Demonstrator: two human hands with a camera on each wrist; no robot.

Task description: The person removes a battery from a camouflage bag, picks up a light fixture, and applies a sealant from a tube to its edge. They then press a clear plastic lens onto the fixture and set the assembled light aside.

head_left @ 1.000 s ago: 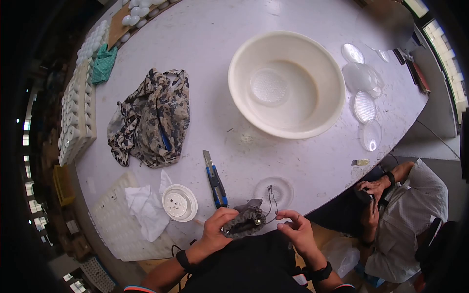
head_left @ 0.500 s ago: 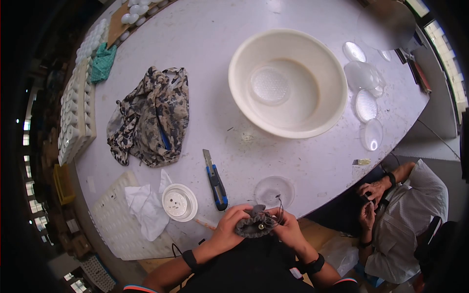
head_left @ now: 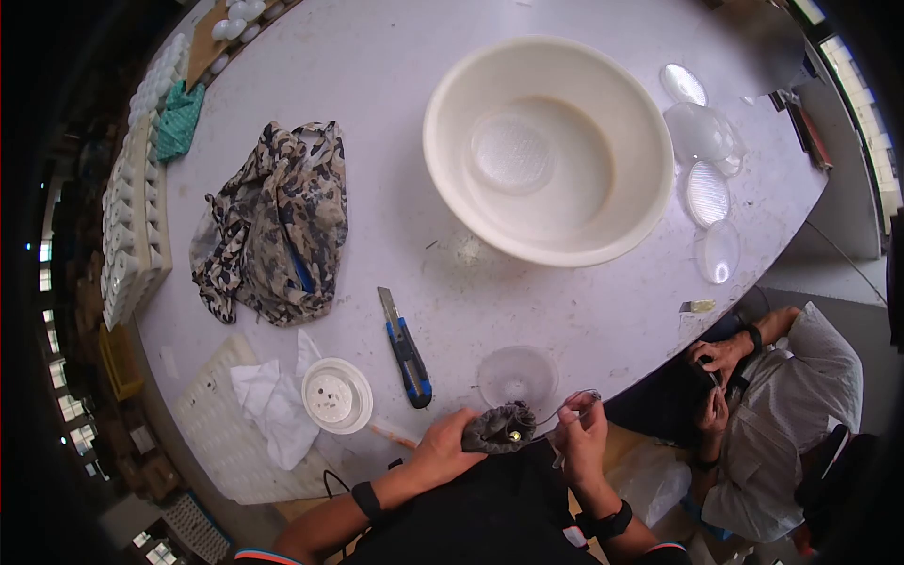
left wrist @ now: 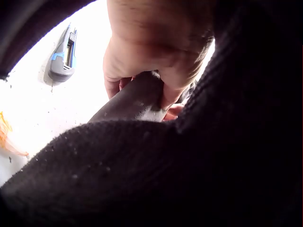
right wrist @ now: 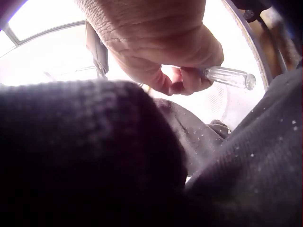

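Drawn away from the grey pouch (head_left: 497,429), the right hand (head_left: 579,447) has its fingers clamped on a clear handle (right wrist: 229,77), a thin cord (head_left: 586,392) at their tips. The pouch sits lower centre, gripped by the left hand's (head_left: 445,448) fingers. Above, the counter (head_left: 381,217) bears a knife (head_left: 405,350) and, upper centre, a basin (head_left: 450,155).

Gap between knife (head_left: 406,350) and basin (head_left: 629,122); translucent dish (head_left: 517,375) obstructs near table (head_left: 603,311) edge.
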